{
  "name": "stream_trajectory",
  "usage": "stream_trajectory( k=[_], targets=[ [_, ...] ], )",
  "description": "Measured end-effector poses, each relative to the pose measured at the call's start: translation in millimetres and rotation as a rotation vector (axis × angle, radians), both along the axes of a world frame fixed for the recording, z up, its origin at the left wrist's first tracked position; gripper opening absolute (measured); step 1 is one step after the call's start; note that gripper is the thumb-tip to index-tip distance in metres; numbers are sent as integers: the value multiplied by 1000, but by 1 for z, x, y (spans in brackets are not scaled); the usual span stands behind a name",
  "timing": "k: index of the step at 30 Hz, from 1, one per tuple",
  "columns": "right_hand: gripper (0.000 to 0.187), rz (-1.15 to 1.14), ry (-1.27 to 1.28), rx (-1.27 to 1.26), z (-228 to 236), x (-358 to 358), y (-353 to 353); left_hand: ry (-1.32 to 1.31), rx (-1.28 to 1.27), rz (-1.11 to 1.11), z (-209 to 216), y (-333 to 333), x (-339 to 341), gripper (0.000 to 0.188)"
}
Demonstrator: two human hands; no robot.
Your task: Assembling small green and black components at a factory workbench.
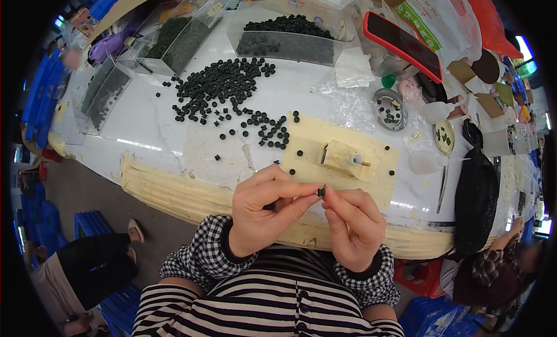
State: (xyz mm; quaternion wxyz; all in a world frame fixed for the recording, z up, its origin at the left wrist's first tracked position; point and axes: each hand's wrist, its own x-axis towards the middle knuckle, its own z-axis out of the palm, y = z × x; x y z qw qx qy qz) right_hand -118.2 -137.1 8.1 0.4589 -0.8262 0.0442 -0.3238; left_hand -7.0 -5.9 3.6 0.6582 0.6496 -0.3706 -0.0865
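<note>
- Nearest: striped top (255, 302), then checked sleeves (200, 253) w/ dark cuffs.
- L hand (261, 206): thumb + forefinger pinched tight on small dark part (321, 192), other fingers curled; 2nd dark pc shows in its curl.
- R hand (357, 224): half closed, fingers bent, a fingertip at R side of same part; can't tell if gripping or just touching.
- Part sits btwn both hands' fingertips, held up over near edge of cream mat (307, 131).
- Table front: padded yellowish edging (174, 189), curved by the lens.
- On mat, just beyond hands: pale block (336, 157) w/ thin metal pin (365, 163) pointing R; few loose dark pcs (299, 153) around it.
- To R: black mesh pouch (476, 198), slim metal tool (443, 189) beside it, squeeze bottle (423, 162) w/ fine nozzle.
- Beyond mat, L: big heap of dark pcs (217, 84) on white tabletop (145, 125), stragglers trailing toward mat.
- Beyond mat, R: round dish (394, 126) w/ pcs inside.
- Farther: clear bin (328, 54) part-filled w/ dark pcs, more bins to its L; phone (403, 44) in red case, tilted; white bag (452, 26) + red bag (493, 21) behind.
</note>
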Motion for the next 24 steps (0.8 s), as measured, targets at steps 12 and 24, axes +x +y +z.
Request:
stream_trajectory(
  k=[12, 24],
  targets=[
    [35, 4, 8, 4, 1, 0, 1, 55, -20, 8, -1, -2, 0, 23],
    [35, 32, 11, -3, 1, 1, -1, -80, 7, 17, 1, 1, 1, 27]
  ],
)
